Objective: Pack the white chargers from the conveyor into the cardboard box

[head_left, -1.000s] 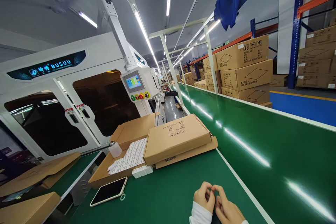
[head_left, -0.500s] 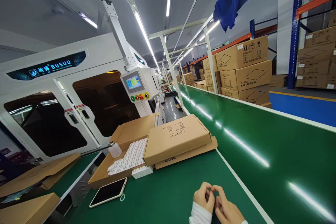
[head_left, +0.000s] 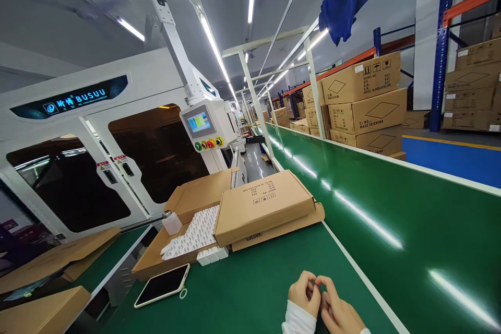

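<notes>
Near the bottom of the view, my left hand (head_left: 303,294) and my right hand (head_left: 338,309) are together over the green table (head_left: 242,292), fingertips meeting. Both have curled, closed fingers; whatever might be between them is hidden or too small to name. To their left lie a phone (head_left: 162,286) with a dark screen and a small pale ring (head_left: 183,293). An open cardboard box (head_left: 146,263) beyond the phone holds rows of small white pieces (head_left: 198,229) and a white container (head_left: 171,223). A few white blocks (head_left: 212,255) rest against its front.
A closed flat carton (head_left: 262,206) overlaps the open box. A green conveyor (head_left: 399,209) runs along the right. Cardboard pieces (head_left: 50,266) lie at far left, before a white machine (head_left: 148,73). Stacked cartons (head_left: 366,109) stand beyond the conveyor.
</notes>
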The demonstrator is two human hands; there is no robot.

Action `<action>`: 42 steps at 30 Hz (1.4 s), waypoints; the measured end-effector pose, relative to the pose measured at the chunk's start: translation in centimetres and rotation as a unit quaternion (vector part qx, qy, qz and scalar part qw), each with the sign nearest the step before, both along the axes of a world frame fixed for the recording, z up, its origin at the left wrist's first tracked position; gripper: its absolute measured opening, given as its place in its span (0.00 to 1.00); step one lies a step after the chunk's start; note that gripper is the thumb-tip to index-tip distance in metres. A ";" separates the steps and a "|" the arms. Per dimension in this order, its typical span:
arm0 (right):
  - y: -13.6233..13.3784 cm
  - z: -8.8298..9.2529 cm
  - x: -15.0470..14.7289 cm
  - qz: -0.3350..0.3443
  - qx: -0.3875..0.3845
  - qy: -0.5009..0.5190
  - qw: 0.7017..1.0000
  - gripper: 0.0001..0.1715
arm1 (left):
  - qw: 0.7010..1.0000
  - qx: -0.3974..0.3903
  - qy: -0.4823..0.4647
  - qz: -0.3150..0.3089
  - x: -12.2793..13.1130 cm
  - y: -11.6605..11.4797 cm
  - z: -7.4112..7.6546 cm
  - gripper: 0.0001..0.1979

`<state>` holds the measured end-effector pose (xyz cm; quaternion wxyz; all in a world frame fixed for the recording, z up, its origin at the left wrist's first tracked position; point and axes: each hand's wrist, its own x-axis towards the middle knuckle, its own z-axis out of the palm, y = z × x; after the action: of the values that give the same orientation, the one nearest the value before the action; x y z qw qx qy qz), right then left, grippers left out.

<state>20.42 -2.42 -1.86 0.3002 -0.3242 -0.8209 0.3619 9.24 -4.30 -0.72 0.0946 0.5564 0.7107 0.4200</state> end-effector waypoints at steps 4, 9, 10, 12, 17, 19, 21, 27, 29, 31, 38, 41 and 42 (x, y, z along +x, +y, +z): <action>-0.1 0.3 0.2 -0.002 0.007 -0.010 1.000 0.22 | 1.000 0.010 -0.003 -0.005 0.1 -0.1 0.3 0.06; -0.1 0.6 0.2 0.001 0.008 -0.021 1.000 0.22 | 1.000 0.002 -0.004 -0.002 0.1 -0.1 0.4 0.06; -0.1 0.6 0.2 0.000 0.007 -0.022 1.000 0.22 | 1.000 -0.001 -0.004 -0.002 0.1 -0.1 0.4 0.06; -0.1 0.6 0.1 0.001 0.000 -0.023 1.000 0.21 | 1.000 -0.005 -0.003 -0.002 0.1 -0.1 0.4 0.06; -0.1 0.5 0.1 0.006 -0.007 -0.024 1.000 0.21 | 1.000 -0.005 0.000 -0.004 0.1 -0.1 0.3 0.06; -0.1 0.6 0.1 0.001 -0.002 -0.023 1.000 0.21 | 1.000 -0.004 -0.004 -0.004 0.1 -0.1 0.3 0.06; -0.2 0.6 0.1 0.000 0.005 -0.024 1.000 0.20 | 1.000 0.000 -0.004 -0.003 0.1 -0.1 0.2 0.06; -0.2 0.4 0.1 -0.002 0.016 -0.013 1.000 0.20 | 1.000 0.004 0.012 -0.003 -0.1 0.1 -0.3 0.07; -0.1 0.2 0.1 -0.005 0.016 -0.010 1.000 0.20 | 1.000 0.003 0.014 -0.004 -0.2 0.1 -0.5 0.07; -0.1 0.1 0.0 -0.007 0.016 -0.008 1.000 0.20 | 1.000 0.002 0.013 -0.007 -0.3 0.1 -0.6 0.07; -0.2 0.6 0.1 0.000 0.013 -0.021 1.000 0.20 | 1.000 0.007 0.002 -0.015 -0.2 0.1 -0.5 0.07; -0.2 0.7 0.2 0.003 0.008 -0.017 1.000 0.20 | 1.000 0.010 0.005 -0.008 -0.1 0.0 -0.4 0.06; -0.2 0.6 0.2 0.001 0.006 -0.013 1.000 0.20 | 1.000 0.011 0.005 -0.008 -0.1 0.0 -0.4 0.06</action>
<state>20.58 -2.59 -1.26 0.2908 -0.3263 -0.8274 0.3527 9.15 -4.28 -1.13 0.0887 0.5654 0.7020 0.4239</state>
